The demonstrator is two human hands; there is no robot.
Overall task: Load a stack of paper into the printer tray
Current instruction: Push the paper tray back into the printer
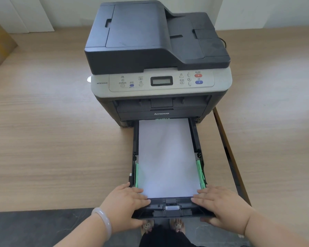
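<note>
In front of the printer point(159, 56), seen from the head camera, the paper tray point(135, 139) stands pulled out toward the person, its near end overhanging the edge of the wooden table point(52, 131). A stack of white paper point(168, 157) lies flat inside the tray, between green side guides point(201, 175), its far edge just under the printer's front. The left hand point(127, 205) grips the tray's near left corner, fingers laid flat across the rim and touching the paper's corner, thumb under the front edge. The right hand point(219, 205) holds the near right corner likewise, fingers spread over the rim. A pale bangle point(103, 220) circles the left wrist. Left of the printer, at the frame's edge, a cardboard box point(0, 43) rests on the table.
</note>
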